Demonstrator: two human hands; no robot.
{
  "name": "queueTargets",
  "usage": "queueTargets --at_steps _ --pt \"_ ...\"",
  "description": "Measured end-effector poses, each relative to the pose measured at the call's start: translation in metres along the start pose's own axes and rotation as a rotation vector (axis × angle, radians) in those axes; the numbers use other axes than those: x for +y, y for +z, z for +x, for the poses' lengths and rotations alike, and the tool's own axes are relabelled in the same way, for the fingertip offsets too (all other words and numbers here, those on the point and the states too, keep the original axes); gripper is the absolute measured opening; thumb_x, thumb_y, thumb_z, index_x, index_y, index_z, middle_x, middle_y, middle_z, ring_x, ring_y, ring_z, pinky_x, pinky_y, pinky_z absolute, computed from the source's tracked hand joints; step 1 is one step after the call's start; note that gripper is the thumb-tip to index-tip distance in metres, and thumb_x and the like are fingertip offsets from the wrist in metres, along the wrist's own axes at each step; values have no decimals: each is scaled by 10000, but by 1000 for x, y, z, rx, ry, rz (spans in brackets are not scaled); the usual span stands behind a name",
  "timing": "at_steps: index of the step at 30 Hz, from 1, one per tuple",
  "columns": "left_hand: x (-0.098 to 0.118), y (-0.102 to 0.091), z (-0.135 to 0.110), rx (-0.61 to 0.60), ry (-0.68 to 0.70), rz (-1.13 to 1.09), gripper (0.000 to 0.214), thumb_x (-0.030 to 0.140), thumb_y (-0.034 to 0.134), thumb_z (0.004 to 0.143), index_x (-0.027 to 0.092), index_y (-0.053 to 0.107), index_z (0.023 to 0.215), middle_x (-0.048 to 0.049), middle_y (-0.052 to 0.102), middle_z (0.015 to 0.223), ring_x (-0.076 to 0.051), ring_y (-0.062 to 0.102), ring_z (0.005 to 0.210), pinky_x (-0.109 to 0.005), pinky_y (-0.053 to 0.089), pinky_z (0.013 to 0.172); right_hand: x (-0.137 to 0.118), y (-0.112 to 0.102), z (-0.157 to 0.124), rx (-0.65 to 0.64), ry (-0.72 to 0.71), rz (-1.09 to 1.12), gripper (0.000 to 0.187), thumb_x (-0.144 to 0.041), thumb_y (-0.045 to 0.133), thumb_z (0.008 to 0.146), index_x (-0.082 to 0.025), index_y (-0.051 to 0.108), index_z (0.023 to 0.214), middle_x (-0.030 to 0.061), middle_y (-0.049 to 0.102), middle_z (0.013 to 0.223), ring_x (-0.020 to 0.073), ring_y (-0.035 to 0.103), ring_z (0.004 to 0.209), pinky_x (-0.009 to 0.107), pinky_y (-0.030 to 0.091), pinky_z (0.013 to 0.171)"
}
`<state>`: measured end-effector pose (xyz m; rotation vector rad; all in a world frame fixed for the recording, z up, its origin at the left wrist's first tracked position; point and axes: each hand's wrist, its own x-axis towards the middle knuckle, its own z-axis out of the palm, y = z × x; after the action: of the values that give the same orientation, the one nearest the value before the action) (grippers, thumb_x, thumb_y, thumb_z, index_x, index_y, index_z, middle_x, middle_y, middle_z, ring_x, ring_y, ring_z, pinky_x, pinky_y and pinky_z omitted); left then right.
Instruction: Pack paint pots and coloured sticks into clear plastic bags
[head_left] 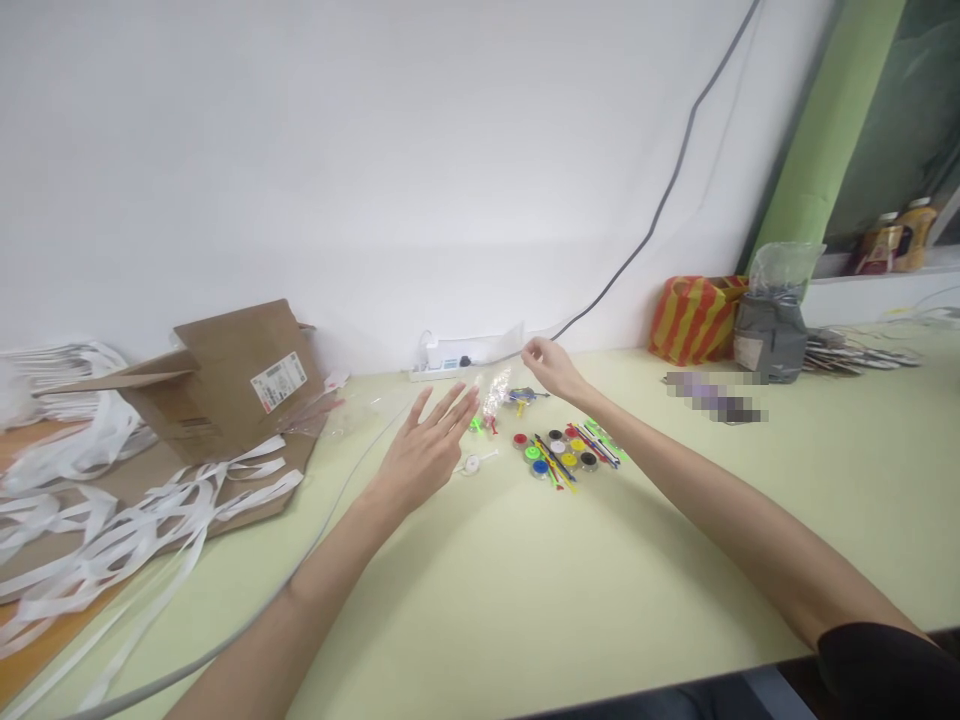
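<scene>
My left hand is open over the table, fingers stretched out and spread, with nothing in it. Farther back, my right hand is closed in a pinch at the upper edge of a clear plastic bag. Small green and red pieces show near the bag's lower end. A white disc with a pointer lies just right of my left hand. Below my right forearm are several round coloured discs with thin coloured arrow-shaped pointers among them. Behind these lies a blue and yellow piece.
An open cardboard box and tangled white straps occupy the left side. A power strip sits by the wall, and a grey cable crosses the table. At the right back stand a striped bag and a grey bag.
</scene>
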<state>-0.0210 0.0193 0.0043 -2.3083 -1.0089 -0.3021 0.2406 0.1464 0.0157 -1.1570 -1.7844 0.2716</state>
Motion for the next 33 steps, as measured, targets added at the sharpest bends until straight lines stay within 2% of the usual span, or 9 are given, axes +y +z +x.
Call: queueTargets --at_steps 7,11,14,18,20,24,27,29,33 --pt "0 7 0 151 -240 -127 391 364 425 1019 194 497 1364 -94 231 1658 -275 140 1549 -526 163 1246 -26 -6 -5 74 -276 24 113 -254 424 949 -194 519 934 77 641 947 196 568 886 320 436 820" --pt "-7 15 -1 443 -420 -257 642 472 547 966 189 289 1481 -182 352 1588 -320 297 1492 -528 270 1187 -67 -6 -19 -60 -517 89 121 -236 392 1000 -193 505 996 87 630 980 197 569 912 334 443 848" --pt "-17 20 -3 540 -536 -260 748 491 616 923 162 268 1497 -197 543 1376 -348 497 1292 -515 379 1073 -100 -6 -35 -182 -634 72 146 -216 357 1025 -198 500 1048 100 620 1045 205 563 986 341 449 870" --pt "-28 23 -8 520 -580 -230 229 350 594 941 188 570 1100 -58 610 836 -285 556 899 -411 443 831 -126 -8 -52 -368 -697 -91 165 -193 352 1030 -197 510 1075 93 622 1022 201 575 932 322 459 800" --pt "-31 23 -10 509 -542 -205 72 252 573 934 212 556 876 -31 570 742 -261 524 831 -379 415 777 -127 -7 -55 -403 -696 -145 158 -261 396 1041 -186 509 1121 103 642 1044 202 588 911 327 461 793" --pt "-29 21 -10 526 -447 -224 149 183 568 915 219 500 787 -19 572 736 -236 518 814 -356 397 756 -115 1 -52 -382 -690 -137 334 -407 582 977 -174 543 1214 120 677 1168 201 630 950 333 481 832" --pt "-26 18 -9 485 -360 -210 117 208 551 936 213 538 820 -35 600 762 -247 543 841 -371 414 776 -105 7 -47 -373 -716 -183 194 -249 547 989 -184 664 1130 96 710 1163 199 651 1020 333 484 882" --pt "-27 16 -9 419 -316 -169 104 159 506 934 198 601 955 -78 660 904 -272 567 936 -401 429 834 -103 9 -47 -403 -741 -231 274 -119 470 981 -195 714 1079 71 729 1141 186 662 1037 313 488 889" --pt "-30 12 -9 305 -251 -147 681 -73 365 757 190 520 1365 -125 585 1363 -291 510 1267 -456 396 1031 -108 9 -52 -431 -814 -338 385 -45 436 953 -208 687 1194 76 688 1254 194 652 1088 320 513 899"
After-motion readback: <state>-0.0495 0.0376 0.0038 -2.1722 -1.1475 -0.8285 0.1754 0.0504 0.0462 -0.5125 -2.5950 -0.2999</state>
